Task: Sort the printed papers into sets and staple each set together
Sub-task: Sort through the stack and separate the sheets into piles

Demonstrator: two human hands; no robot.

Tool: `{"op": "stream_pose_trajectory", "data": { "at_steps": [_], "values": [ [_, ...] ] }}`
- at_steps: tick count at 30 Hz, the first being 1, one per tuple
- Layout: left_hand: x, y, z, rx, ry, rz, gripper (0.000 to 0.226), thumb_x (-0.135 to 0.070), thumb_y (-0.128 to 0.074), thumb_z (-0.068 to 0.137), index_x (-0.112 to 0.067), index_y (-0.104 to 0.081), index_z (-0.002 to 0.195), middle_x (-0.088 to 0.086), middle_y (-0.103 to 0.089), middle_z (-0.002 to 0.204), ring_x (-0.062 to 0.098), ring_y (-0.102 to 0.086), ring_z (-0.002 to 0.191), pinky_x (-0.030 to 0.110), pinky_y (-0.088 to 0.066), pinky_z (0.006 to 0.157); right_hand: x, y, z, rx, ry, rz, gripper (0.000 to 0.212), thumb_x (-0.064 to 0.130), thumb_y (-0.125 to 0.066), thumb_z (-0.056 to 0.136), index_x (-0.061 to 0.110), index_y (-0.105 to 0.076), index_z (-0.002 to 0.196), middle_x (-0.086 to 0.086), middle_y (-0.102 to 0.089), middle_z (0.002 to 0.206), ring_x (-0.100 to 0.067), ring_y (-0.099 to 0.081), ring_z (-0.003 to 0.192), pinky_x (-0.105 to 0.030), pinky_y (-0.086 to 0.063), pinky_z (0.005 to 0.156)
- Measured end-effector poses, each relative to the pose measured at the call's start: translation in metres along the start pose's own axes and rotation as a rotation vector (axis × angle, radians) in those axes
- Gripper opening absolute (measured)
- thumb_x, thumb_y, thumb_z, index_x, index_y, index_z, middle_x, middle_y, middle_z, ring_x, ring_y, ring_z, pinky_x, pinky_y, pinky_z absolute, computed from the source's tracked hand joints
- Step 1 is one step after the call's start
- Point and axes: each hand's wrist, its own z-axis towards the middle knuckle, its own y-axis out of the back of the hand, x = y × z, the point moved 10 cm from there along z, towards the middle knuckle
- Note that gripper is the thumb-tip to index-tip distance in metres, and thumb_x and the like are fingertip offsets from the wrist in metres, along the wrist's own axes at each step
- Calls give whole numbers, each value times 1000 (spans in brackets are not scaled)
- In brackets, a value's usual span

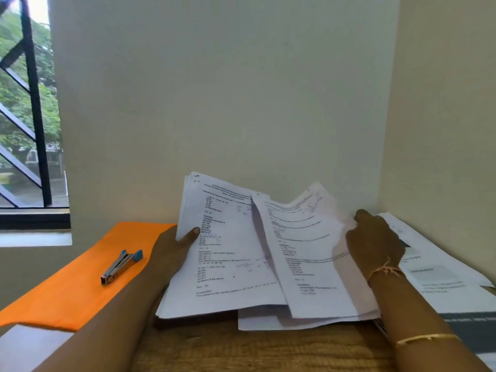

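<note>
A thick stack of printed papers (228, 251) is raised in front of me above a woven mat. My left hand (174, 251) grips the stack's left edge, thumb on the top page. Sheets from the stack fan off to the right as a bent bundle (303, 245). My right hand (375, 242) holds that bundle at its right edge, fingers curled behind the pages. A silver stapler with blue ends (120, 267) lies untouched on an orange sheet (75, 291) to the left.
More printed pages (440, 277) lie spread on the surface at the right, against the side wall. A woven mat (255, 350) sits under my arms. A plain wall stands close behind the papers. A barred window (26, 108) is at the far left.
</note>
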Motion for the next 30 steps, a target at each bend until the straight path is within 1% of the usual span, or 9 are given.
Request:
{"op": "stream_pose_trajectory", "data": {
  "at_steps": [6,10,13,16,20,23,25,28,30],
  "values": [
    [-2,14,2,-43,8,88,21,-33,-55,92,-14,-57,100,3,-59,92,11,-54,70,23,-38,56,-36,11,6,-107,-98,-38,31,6,-46,92,7,-58,120,-25,-54,111,-42,-56,98,-40,-41,82],
    [-1,22,5,-60,37,84,25,-35,-55,92,-14,-57,104,7,-58,98,24,-54,83,33,-41,73,-48,7,6,-99,-147,10,30,6,-45,93,7,-59,119,-26,-54,111,-42,-56,98,-38,-41,79],
    [0,20,5,-41,56,74,25,-36,-55,92,-15,-57,104,8,-59,99,23,-55,81,32,-42,71,-46,-7,9,-19,-159,77,28,7,-45,92,7,-60,116,-23,-56,112,-39,-57,98,-32,-37,72],
    [0,12,3,-7,62,79,25,-35,-56,91,-13,-58,104,6,-60,96,15,-56,72,25,-40,58,-33,-23,10,73,-139,131,28,7,-45,92,8,-60,116,-20,-59,112,-35,-58,97,-30,-35,71],
    [-1,2,1,17,58,38,24,-32,-58,90,-12,-59,102,3,-61,88,14,-57,72,23,-41,57,-16,-43,3,175,-97,156,24,8,-44,92,6,-57,111,-17,-61,109,-29,-54,88,-29,-37,70],
    [-1,-1,-1,19,49,4,21,-32,-59,89,-12,-60,97,3,-63,86,19,-59,75,24,-43,59,-3,-59,-7,262,-50,107,23,13,-44,93,7,-53,113,-15,-60,112,-30,-58,97,-29,-42,72],
    [-3,-3,-4,20,31,-28,18,-30,-59,90,-13,-61,95,-1,-64,83,16,-60,74,23,-44,58,4,-64,-14,289,-20,14,21,19,-44,94,9,-51,112,-12,-60,113,-29,-58,101,-32,-46,80],
    [-7,-5,-6,12,1,-27,13,-29,-59,90,-16,-60,89,-4,-63,80,10,-59,70,18,-42,52,17,-42,-13,119,28,-84,33,36,-37,99,12,-53,116,-10,-58,117,-30,-54,109,-37,-43,88],
    [-11,-6,-7,1,-28,-20,11,-29,-58,90,-18,-60,87,-5,-63,79,8,-59,69,15,-42,50,31,-27,-13,1,114,78,41,45,-36,98,13,-58,110,-10,-62,110,-30,-57,104,-38,-44,85]
  ]
}}
